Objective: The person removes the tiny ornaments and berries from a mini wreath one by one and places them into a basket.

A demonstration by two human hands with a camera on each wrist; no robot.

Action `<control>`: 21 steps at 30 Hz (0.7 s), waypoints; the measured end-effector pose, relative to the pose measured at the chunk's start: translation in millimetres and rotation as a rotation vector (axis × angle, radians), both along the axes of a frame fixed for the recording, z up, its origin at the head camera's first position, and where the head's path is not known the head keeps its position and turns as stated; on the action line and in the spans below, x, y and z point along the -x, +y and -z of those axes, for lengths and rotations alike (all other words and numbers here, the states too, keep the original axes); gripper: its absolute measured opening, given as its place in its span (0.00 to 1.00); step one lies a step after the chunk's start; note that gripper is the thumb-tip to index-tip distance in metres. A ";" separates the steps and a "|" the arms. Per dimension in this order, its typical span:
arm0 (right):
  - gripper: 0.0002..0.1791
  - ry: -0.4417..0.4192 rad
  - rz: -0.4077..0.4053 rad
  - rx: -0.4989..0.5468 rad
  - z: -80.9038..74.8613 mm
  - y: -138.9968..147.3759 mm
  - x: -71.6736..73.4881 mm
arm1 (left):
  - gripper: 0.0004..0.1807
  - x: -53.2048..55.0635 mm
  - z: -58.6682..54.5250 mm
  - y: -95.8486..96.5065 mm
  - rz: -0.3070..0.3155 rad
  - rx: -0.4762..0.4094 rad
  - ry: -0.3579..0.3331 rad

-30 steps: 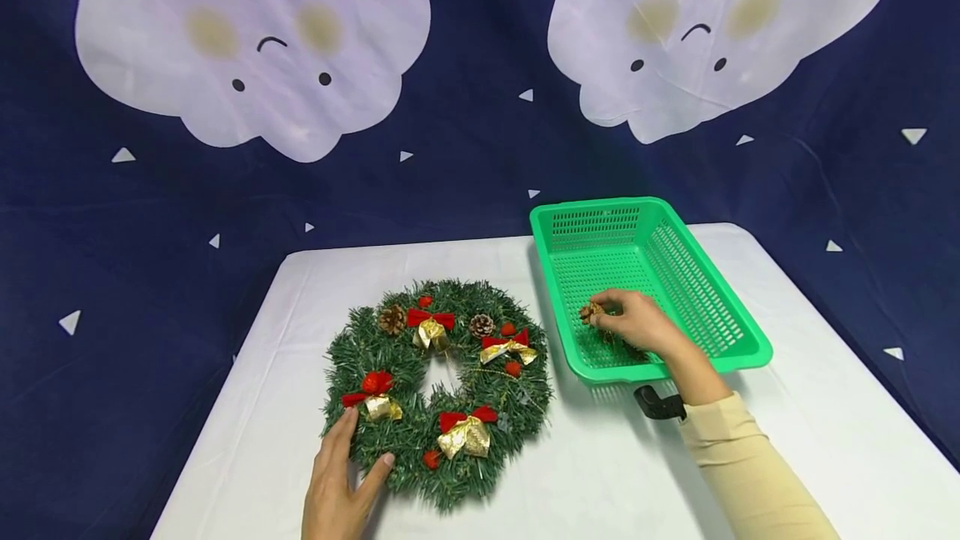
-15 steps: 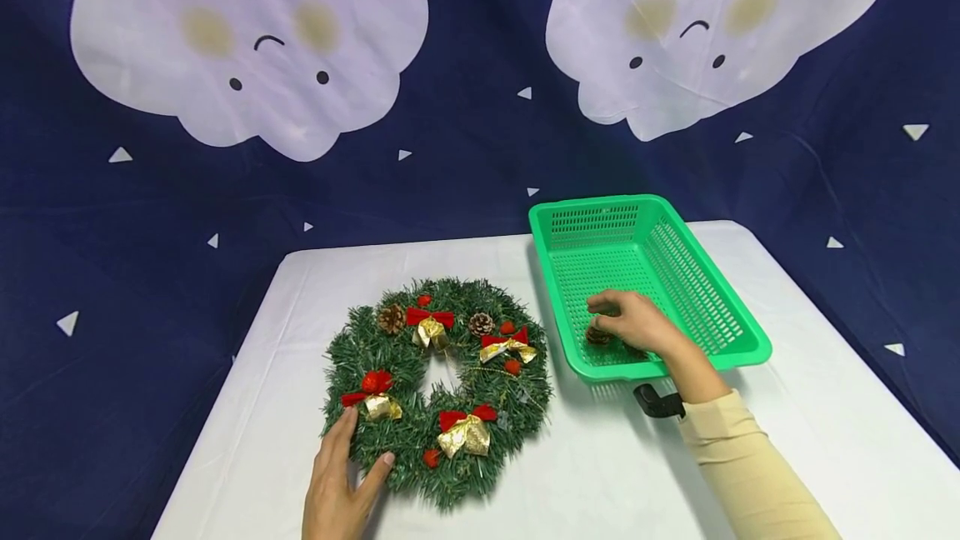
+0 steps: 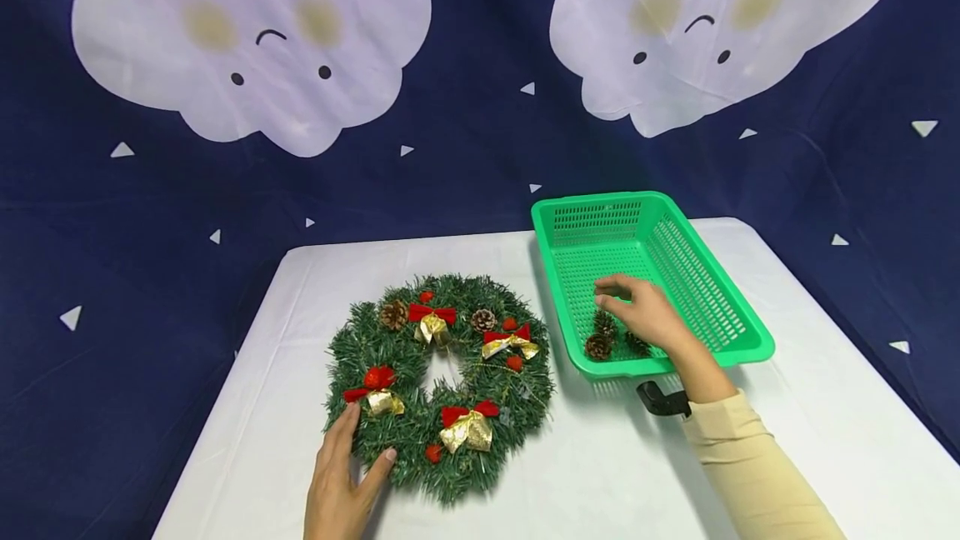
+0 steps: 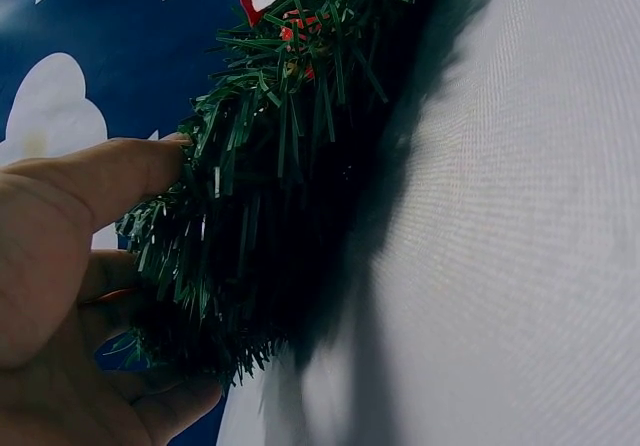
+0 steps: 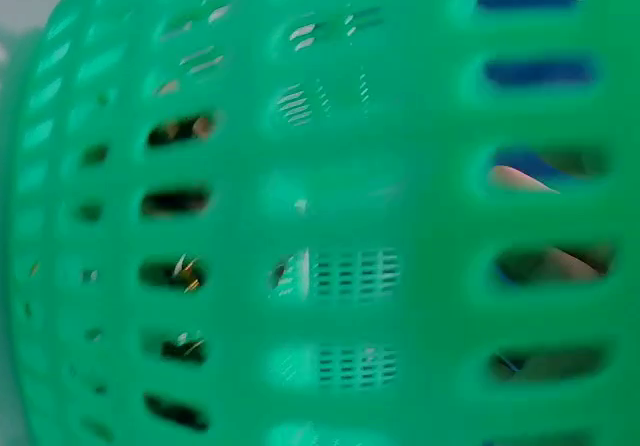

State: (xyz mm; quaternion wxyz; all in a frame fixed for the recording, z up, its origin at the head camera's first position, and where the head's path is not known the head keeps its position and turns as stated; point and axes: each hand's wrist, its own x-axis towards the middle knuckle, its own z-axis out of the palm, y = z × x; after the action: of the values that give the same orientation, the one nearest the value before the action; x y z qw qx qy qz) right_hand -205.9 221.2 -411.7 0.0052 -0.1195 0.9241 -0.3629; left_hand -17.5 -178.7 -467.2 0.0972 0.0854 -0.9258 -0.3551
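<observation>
A green tinsel wreath (image 3: pixel 375 440) lies on the table, trimmed with red-and-gold bows, red balls and pine cones. My left hand (image 3: pixel 337 473) rests at its lower left edge. In the left wrist view, the thumb (image 4: pixel 130 171) touches the tinsel and the other fingers lie loosely about the rim, partly hidden. Over the green basket (image 3: pixel 558 307) hovers my right hand (image 3: pixel 645 315), thumb and fingers apart with nothing between them. Below it, several loose pine cones (image 3: pixel 597 347) lie on the basket floor. The right wrist view shows mostly the slotted basket wall (image 5: pixel 240 206).
A white cloth covers the table (image 3: pixel 570 482). Behind it hangs a dark blue backdrop (image 3: pixel 480 132) with white clouds and triangles. A black wrist mount (image 3: pixel 660 400) sits under my right wrist, close to the basket's near rim.
My right hand has let go of a pine cone in the basket and drawn slightly up and away, uncovering the cones below. The left hand and wreath stay in place.
</observation>
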 end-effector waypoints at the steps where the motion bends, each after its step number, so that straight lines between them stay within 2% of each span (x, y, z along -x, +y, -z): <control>1: 0.21 0.011 0.012 0.007 -2.3 -1.4 -1.3 | 0.42 0.1 0.0 0.0 0.001 0.000 0.000; 6: 0.20 0.090 0.050 0.064 -17.3 -14.0 -10.1 | 0.42 0.7 0.7 -0.2 0.005 0.000 -0.002; 11: 0.17 0.172 0.023 0.149 -31.9 -33.5 -17.7 | 0.42 0.5 0.3 -0.5 0.002 -0.007 -0.011; 21: 0.14 0.178 -0.100 0.249 -44.5 -72.3 -26.1 | 0.42 0.3 -0.3 -0.3 -0.001 -0.003 -0.018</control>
State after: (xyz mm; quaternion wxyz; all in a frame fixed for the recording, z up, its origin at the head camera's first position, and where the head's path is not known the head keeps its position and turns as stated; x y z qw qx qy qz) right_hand -179.8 148.9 -367.3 -0.0734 -0.1967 0.8617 -0.4619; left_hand -17.8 -179.0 -466.9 0.0889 0.0890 -0.9262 -0.3555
